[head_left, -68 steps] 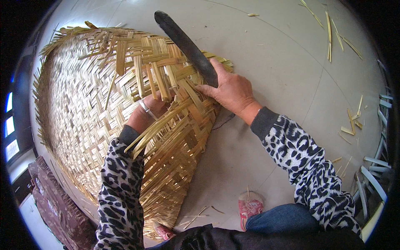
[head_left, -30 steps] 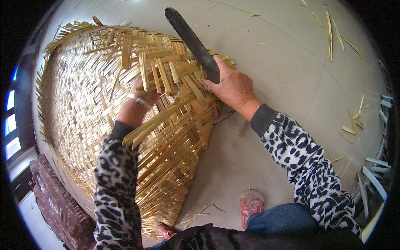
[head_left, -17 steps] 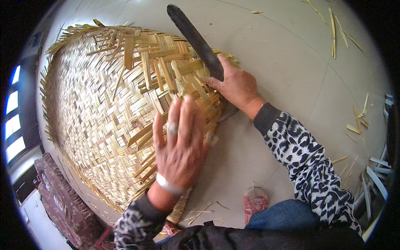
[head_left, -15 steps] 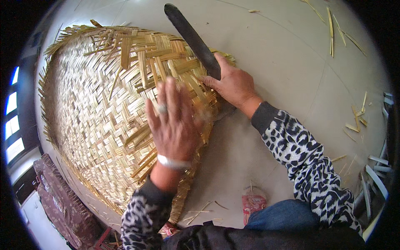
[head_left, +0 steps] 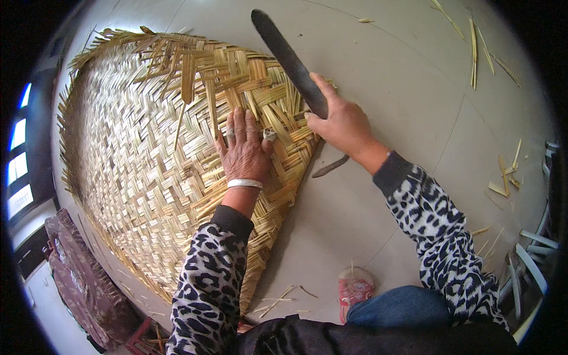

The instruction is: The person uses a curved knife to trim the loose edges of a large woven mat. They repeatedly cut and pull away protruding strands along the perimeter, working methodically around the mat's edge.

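Observation:
A large mat (head_left: 142, 160) woven from flat straw-coloured strips spreads across the left and middle. Loose strip ends stick out along its far side and near its right corner. My left hand (head_left: 244, 155) lies palm down on the weave, fingers stretched out, holding nothing; a pale wrapping shows around its thumb. Close to the right corner, my right hand (head_left: 346, 123) grips a long, dark, flat blade-like tool (head_left: 290, 62), which slants up and to the left over the mat's edge. Below that hand a dark curved tip shows; I cannot tell if it belongs to the tool.
Loose strips (head_left: 473, 53) and scraps are scattered on the pale floor (head_left: 408, 89). Pale curved bars (head_left: 532, 266) stand at the right rim. Something covered in brown patterned cloth (head_left: 89, 284) sits at the lower left. My shoe (head_left: 355, 287) shows below, near the mat.
My left hand, blurred and raised half a second ago, now rests flat on the mat. My right hand has shifted slightly right with the tool, and the dark curved tip below it now shows.

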{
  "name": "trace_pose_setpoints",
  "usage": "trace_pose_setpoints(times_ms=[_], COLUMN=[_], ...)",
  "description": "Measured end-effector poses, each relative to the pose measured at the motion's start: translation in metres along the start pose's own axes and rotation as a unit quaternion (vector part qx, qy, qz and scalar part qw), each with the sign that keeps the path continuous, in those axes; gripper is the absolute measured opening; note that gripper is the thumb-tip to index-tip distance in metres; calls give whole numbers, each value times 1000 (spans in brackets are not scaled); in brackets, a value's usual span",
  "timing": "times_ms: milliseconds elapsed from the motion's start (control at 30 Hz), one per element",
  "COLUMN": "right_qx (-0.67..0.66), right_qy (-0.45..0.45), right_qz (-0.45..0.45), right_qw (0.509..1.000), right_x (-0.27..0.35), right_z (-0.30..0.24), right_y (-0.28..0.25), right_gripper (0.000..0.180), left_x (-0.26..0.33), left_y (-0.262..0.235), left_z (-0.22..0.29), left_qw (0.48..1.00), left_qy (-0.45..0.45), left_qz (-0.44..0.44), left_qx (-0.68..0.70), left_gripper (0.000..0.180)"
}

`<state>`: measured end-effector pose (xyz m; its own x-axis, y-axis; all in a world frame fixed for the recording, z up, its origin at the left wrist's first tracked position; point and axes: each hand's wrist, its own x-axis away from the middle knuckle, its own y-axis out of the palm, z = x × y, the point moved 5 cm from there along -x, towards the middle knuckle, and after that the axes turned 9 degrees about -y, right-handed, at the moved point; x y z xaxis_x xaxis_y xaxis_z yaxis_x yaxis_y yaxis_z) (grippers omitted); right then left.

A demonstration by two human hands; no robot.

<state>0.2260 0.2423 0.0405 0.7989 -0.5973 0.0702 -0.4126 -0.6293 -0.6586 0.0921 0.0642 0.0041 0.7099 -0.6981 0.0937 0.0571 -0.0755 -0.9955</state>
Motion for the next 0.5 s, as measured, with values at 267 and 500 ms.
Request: trace_pose_setpoints(times_ms=[267,500], right_qx=[23,19], right_qy=[-145,-140], right_qz=[73,85], right_qw=[987,986], right_x=[24,42], right_z=[-34,-23], right_y=[-36,-26], right_gripper=[62,60], left_x=[1,2], left_y=[0,3], left_z=[1,0], left_qw=[999,999], left_qy=[-16,-29], left_qz=[1,-13], left_qx=[33,17], left_gripper=[68,67])
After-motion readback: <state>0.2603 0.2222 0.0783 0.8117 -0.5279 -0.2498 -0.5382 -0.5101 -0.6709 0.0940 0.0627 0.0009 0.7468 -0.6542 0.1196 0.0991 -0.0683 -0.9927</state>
